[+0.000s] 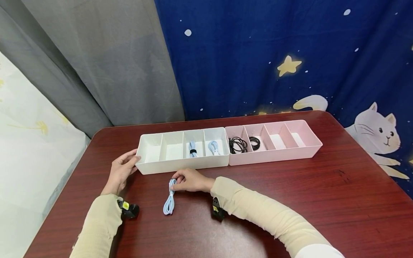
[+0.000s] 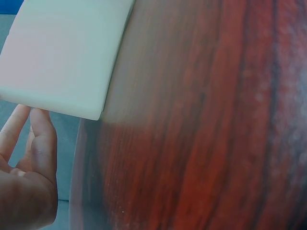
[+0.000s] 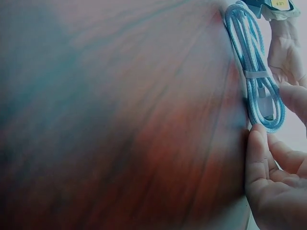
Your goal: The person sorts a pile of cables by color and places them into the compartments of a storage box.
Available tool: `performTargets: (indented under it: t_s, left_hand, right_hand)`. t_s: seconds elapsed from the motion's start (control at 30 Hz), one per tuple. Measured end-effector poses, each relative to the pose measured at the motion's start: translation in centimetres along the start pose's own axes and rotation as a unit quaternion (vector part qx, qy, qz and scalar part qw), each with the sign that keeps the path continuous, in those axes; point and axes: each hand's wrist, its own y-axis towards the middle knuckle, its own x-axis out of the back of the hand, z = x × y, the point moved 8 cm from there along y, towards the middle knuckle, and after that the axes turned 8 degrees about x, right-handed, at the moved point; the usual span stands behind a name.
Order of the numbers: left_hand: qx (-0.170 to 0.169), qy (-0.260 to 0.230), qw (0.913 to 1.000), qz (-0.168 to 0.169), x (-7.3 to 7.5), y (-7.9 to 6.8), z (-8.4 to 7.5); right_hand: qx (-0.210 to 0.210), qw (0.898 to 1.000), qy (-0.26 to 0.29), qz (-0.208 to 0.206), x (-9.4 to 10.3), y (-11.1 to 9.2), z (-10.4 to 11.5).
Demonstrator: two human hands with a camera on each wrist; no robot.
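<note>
My right hand [image 1: 192, 180] pinches the upper end of a coiled light blue cable [image 1: 169, 202], in front of the white divided box [image 1: 180, 166]. In the right wrist view the same cable [image 3: 243, 40] forms long loops bound by a pale band at the middle, thumb and fingers at one end. My left hand [image 1: 120, 171] touches the left end of the white box. Its fingers look fairly straight against the box end in the left wrist view. Two more blue cables lie in the white box: one with a black strap [image 1: 192, 148], one pale and looped [image 1: 213, 147].
A pink divided box [image 1: 274, 156] stands end to end with the white one, on its right. It holds two black coiled cables [image 1: 238, 144] in its left compartments. Both boxes sit on a reddish-brown table [image 1: 258, 200], with curtains behind.
</note>
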Motion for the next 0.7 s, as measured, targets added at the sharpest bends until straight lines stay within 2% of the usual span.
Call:
performTargets:
  t_s: [0.47, 0.7]
  left_hand:
    - [-0.006, -0.004, 1.0000, -0.001, -0.05, -0.03, -0.13]
    - [-0.003, -0.005, 1.0000, -0.001, -0.02, -0.12, -0.06]
  right_hand:
    - [-0.008, 1.000, 0.016, 0.009, -0.02, 0.26, -0.23]
    - [-0.020, 0.998, 0.055, 0.002, -0.02, 0.09, -0.38]
